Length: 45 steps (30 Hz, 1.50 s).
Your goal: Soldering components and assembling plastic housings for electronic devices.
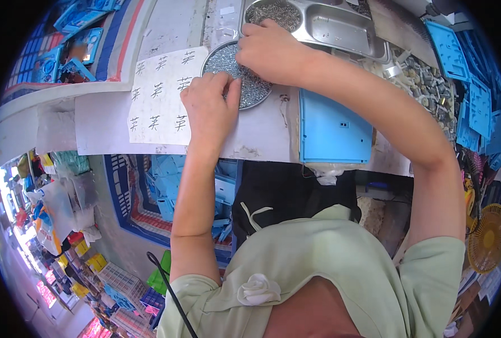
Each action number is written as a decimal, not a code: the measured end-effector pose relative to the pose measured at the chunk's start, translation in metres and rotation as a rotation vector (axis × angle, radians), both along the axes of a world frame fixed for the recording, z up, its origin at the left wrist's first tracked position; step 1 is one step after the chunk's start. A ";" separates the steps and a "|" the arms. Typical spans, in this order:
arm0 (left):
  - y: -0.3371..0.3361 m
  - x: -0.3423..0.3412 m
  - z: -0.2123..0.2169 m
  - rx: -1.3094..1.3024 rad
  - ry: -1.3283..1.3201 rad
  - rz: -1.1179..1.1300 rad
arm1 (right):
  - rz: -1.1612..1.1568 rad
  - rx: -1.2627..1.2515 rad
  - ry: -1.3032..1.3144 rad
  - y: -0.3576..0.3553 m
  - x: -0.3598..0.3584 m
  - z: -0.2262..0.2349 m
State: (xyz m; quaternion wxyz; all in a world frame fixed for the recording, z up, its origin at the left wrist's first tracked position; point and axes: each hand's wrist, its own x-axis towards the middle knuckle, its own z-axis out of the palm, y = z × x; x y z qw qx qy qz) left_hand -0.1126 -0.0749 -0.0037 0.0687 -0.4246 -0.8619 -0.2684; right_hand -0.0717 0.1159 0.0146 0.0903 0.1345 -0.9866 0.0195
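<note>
Head view: you're prob. doing best by pinching few parts (223,59) per go, w/ wrists clear of the dish (255,105). Parts are lying in it, between your L hand (210,106) over its near-left edge & your R hand (277,53) over its right side. Both are hiding contact; can't tell if either grip's open or closed.

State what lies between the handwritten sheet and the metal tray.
In the head view: a round dish of silvery pieces, with left hand and right hand partly over it.
</note>
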 end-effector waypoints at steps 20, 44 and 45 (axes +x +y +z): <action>0.064 0.042 0.033 -0.053 -0.245 -0.341 | -0.201 -0.680 0.015 0.087 0.081 0.041; 0.024 -0.013 0.030 -0.273 -0.162 -0.105 | -0.385 -0.635 -0.099 0.126 0.159 0.038; 0.022 -0.012 0.029 -0.235 -0.210 -0.074 | -0.345 -0.658 -0.045 0.120 0.170 0.037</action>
